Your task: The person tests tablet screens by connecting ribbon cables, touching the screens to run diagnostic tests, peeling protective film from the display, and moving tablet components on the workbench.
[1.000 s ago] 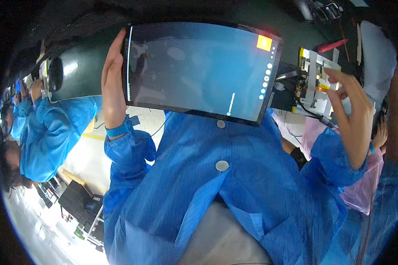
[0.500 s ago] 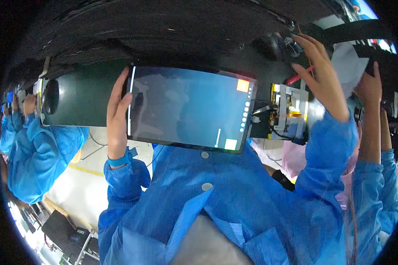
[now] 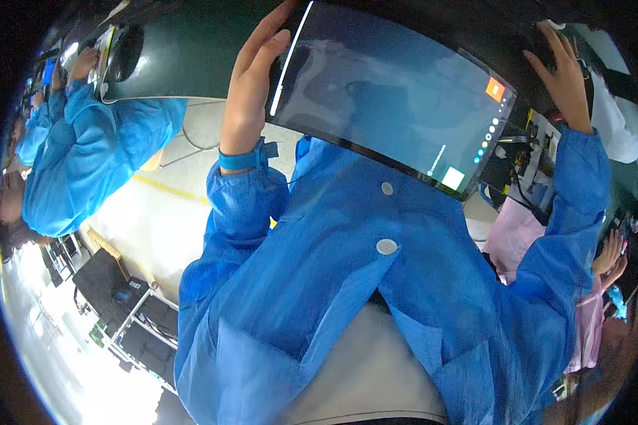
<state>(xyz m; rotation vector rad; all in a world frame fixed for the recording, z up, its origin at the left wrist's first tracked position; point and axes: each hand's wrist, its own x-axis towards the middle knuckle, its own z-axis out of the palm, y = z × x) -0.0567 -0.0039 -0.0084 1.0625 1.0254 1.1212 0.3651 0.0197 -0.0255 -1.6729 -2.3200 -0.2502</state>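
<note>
The display (image 3: 390, 92) sits tilted in front of the person's blue coat (image 3: 333, 212), lit and showing an orange square (image 3: 495, 90) and a column of icons (image 3: 488, 136), so powering it up looks done; what checking or adjusting is left cannot be told. The left hand (image 3: 252, 85) grips its left edge, thumb towards the front. Beyond the right edge lie a cable (image 3: 514, 139) and a partly hidden circuit board (image 3: 535, 152), near the right hand (image 3: 561, 74), which is open, fingers spread, apparently holding nothing.
</note>
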